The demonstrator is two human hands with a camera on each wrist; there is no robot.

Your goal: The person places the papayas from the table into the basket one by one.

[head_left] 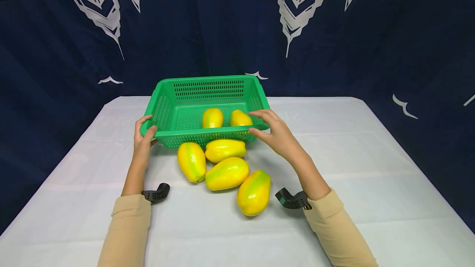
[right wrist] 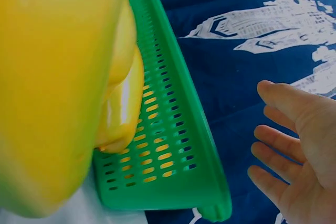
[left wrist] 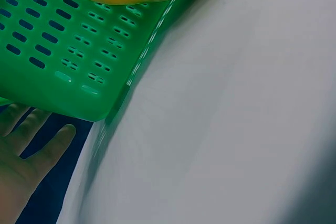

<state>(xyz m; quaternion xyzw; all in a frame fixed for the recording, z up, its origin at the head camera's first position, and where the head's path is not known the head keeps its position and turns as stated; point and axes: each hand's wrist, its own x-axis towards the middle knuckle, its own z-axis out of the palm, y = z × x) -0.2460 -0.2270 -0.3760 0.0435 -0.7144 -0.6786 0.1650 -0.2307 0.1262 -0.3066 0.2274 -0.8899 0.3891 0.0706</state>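
A green plastic basket [head_left: 208,133] with slotted walls stands toward the back of the table, two yellow papayas [head_left: 212,118] inside it. My left hand [head_left: 142,141] is at its left front corner, fingers and thumb about the rim; in the left wrist view those fingers look fairly straight. Off the right front corner, my right hand [head_left: 276,133] has its fingers spread and holds nothing; the right wrist view shows a gap between it and the basket. Several yellow-green papayas [head_left: 227,174] lie on the table before the basket, the nearest being one papaya [head_left: 254,193] at the front right.
A white cloth covers the table [head_left: 200,234]. Behind it hangs a dark blue curtain [head_left: 230,32] with white printed shapes. Each wrist wears a black camera band [head_left: 293,199], and the sleeves [head_left: 128,226] are beige.
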